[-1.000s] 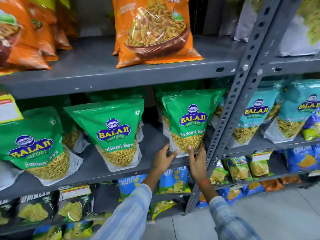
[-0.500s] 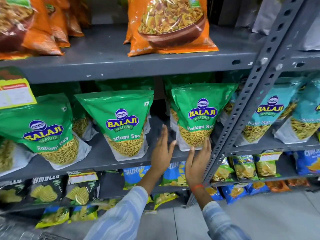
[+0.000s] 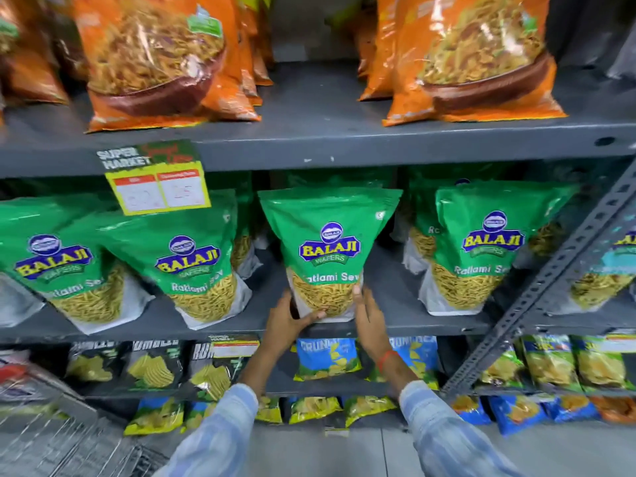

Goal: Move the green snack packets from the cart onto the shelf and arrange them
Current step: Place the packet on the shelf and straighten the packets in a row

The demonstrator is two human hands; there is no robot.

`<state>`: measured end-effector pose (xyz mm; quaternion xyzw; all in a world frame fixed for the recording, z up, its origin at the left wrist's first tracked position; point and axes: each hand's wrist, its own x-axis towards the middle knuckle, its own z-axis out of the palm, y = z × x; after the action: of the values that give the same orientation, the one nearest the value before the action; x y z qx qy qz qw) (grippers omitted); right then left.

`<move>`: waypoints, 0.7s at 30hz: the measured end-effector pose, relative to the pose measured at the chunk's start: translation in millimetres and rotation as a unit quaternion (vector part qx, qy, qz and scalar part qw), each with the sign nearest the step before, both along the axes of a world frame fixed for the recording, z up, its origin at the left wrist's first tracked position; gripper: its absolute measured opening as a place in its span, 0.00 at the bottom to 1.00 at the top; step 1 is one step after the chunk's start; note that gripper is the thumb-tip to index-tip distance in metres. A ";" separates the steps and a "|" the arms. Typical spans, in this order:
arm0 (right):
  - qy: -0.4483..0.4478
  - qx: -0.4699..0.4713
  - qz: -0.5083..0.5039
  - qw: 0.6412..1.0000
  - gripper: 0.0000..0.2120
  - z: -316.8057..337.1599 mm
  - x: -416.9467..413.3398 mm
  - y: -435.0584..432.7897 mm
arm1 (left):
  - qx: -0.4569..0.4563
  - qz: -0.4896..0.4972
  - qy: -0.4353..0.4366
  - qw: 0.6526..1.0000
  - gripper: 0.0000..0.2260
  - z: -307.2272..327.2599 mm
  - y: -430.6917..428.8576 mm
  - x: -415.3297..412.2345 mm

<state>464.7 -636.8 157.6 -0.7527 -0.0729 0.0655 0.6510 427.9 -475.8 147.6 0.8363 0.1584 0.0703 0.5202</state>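
A green Balaji Ratlami Sev packet stands upright at the front of the grey middle shelf. My left hand clasps its lower left corner, thumb under the base. My right hand presses its lower right edge. More green packets of the same kind stand on that shelf: one to the right, one to the left and one at the far left, with others behind them. The wire cart shows at the bottom left, blurred.
Orange snack bags fill the upper shelf. A yellow price tag hangs from its edge. Black and blue chip packets sit on the lower shelves. A perforated grey upright slants at the right.
Both hands left the rightmost green packet, moved left, and now grip the middle green packet. The view has shifted left and come closer to the shelf.
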 end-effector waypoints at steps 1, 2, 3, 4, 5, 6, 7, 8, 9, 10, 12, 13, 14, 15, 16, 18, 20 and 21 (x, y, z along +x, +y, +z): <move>-0.002 -0.008 -0.006 1.000 0.17 -0.4 -0.8 0.0 | 0.002 -0.016 0.006 1.000 0.23 -1.9 6.1 2.1; -0.006 -0.015 -0.014 1.000 0.14 -0.6 -1.7 -1.9 | 0.007 -0.029 0.015 0.999 0.23 -1.0 7.9 3.0; -0.010 -0.015 -0.021 1.000 0.14 -2.3 -2.6 -7.3 | 0.011 -0.036 0.020 0.999 0.25 0.0 4.3 3.4; -0.016 -0.016 -0.031 0.999 0.16 -3.6 -3.5 -4.9 | 0.017 -0.039 0.024 0.999 0.27 -1.2 6.4 3.2; -0.017 -0.013 -0.042 0.999 0.17 -7.0 -3.0 -2.7 | 0.025 -0.037 0.025 0.999 0.28 -4.2 6.7 3.5; -0.014 -0.007 -0.049 0.999 0.17 -7.7 -2.9 -6.4 | 0.033 -0.031 0.025 0.999 0.29 -6.8 -0.7 4.0; -0.011 0.000 -0.056 0.998 0.17 -7.9 -2.8 -6.9 | 0.041 -0.027 0.023 0.999 0.29 -9.0 -5.5 4.3; -0.010 0.004 -0.062 0.998 0.18 -7.2 -3.8 -4.4 | 0.049 -0.025 0.016 0.998 0.30 -8.9 -7.9 4.0; -0.011 0.007 -0.071 0.997 0.18 -7.0 -4.3 -1.7 | 0.057 -0.026 0.012 0.998 0.31 -8.6 -9.0 4.5; -0.011 0.009 -0.078 0.997 0.18 -4.8 -5.7 1.2 | 0.061 -0.026 0.006 0.998 0.32 -7.2 -9.6 5.5; -0.012 0.016 -0.087 0.996 0.16 -6.6 -6.2 5.8 | 0.057 -0.028 0.002 0.998 0.32 -6.3 -8.4 7.8; -0.015 0.017 -0.091 0.996 0.16 -9.3 -5.6 6.5 | 0.053 -0.031 0.002 0.998 0.31 -4.7 -8.0 7.3; -0.016 0.013 -0.094 0.995 0.17 -9.9 -5.2 7.3 | 0.049 -0.035 -0.002 0.998 0.30 -3.5 -7.9 6.7; -0.016 0.008 -0.097 0.995 0.20 -11.4 -4.6 7.6 | 0.042 -0.036 -0.005 0.998 0.30 -3.7 -7.3 6.6; -0.013 0.004 -0.102 0.995 0.23 -13.1 -4.4 8.1 | 0.034 -0.038 -0.008 0.999 0.30 -4.9 -6.7 6.9; -0.012 0.000 -0.106 0.994 0.24 -13.7 -4.5 8.6 | 0.012 -0.037 -0.013 0.999 0.29 -6.0 -6.3 6.0; -0.011 -0.008 -0.101 0.995 0.25 -13.0 -4.3 7.8 | -0.009 -0.033 -0.009 0.999 0.28 -5.1 -6.8 5.5; -0.009 -0.008 -0.097 0.995 0.24 -14.4 -3.1 7.1 | -0.017 -0.034 -0.006 0.999 0.28 -4.4 -6.9 5.1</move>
<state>461.6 -629.7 143.2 -0.7622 -0.0046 -0.0038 0.6473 433.0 -482.7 143.2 0.8317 0.1282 0.0552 0.5374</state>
